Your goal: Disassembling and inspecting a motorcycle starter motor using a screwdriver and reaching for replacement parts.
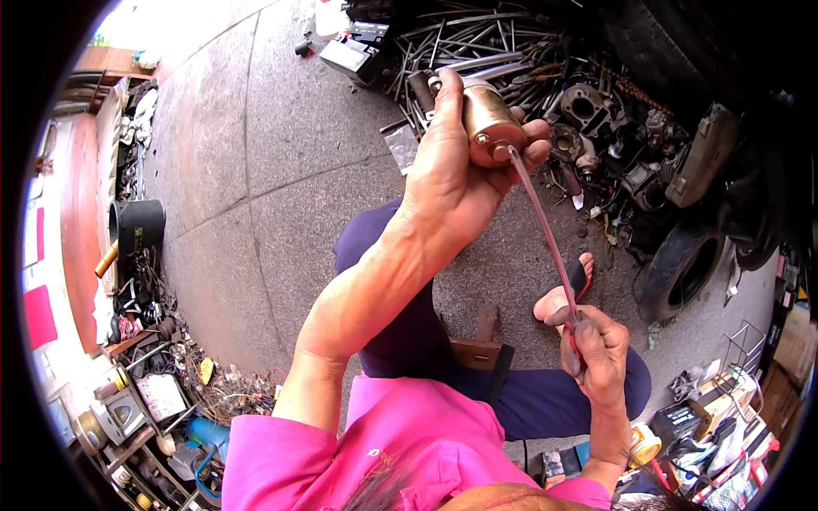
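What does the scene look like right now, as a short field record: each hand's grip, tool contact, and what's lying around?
left hand: grip closed around a brass-coloured cylinder, held up
right hand: grip closed on the handle of a long screwdriver
tool contact: screwdriver tip meets the cylinder's end face
ground: grey paving
far side: pile of metal rods, engine parts, tyre
left edge: black bucket

One head-worn fisheye view — looking steeply down, close over the person's raised hands and lap.
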The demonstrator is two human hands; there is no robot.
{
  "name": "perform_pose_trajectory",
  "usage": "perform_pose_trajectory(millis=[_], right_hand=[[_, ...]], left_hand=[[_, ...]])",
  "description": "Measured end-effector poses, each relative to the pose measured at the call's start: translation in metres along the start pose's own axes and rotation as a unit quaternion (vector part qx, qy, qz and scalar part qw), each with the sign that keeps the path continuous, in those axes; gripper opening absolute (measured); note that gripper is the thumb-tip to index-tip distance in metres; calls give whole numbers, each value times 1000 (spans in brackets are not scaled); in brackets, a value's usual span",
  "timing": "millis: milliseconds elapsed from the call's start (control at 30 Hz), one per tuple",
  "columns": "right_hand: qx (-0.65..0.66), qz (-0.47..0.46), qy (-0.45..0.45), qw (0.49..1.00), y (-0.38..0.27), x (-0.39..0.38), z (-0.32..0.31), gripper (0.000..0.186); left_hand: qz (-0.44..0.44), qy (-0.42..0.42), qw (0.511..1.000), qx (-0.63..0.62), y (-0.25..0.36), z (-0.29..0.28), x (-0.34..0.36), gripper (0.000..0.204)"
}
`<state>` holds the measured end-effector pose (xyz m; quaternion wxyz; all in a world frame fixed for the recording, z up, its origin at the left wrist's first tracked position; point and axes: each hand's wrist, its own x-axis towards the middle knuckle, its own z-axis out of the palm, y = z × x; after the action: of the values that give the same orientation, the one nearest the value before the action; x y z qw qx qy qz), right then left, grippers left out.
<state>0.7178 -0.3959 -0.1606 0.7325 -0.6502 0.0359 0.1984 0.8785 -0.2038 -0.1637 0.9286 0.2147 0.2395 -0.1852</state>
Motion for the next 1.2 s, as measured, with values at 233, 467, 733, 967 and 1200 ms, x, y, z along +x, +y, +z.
perform_pose_trajectory(millis=[233, 467, 733, 967, 1200], right_hand=[[-14, 14, 42, 999, -2, 2, 10, 35], [-25, 27, 35, 999, 0, 4, 10, 37], [-35, 19, 20, 999, 0, 4, 9, 34], [-14, 23, 28, 999, 1, 4, 8, 33], [65, 60, 30, 996, -3, 2, 6, 35]], left_hand=[[16, 10, 1000, -2, -3, 1, -1, 63], [17, -1, 1000, -18, 0, 0, -1, 62], [7, 3, 999, -32, 1, -1, 0, 61], [45, -1, 999, 30, 0, 3, -5, 46], [164, -29, 976, 142, -7, 6, -7, 35]])
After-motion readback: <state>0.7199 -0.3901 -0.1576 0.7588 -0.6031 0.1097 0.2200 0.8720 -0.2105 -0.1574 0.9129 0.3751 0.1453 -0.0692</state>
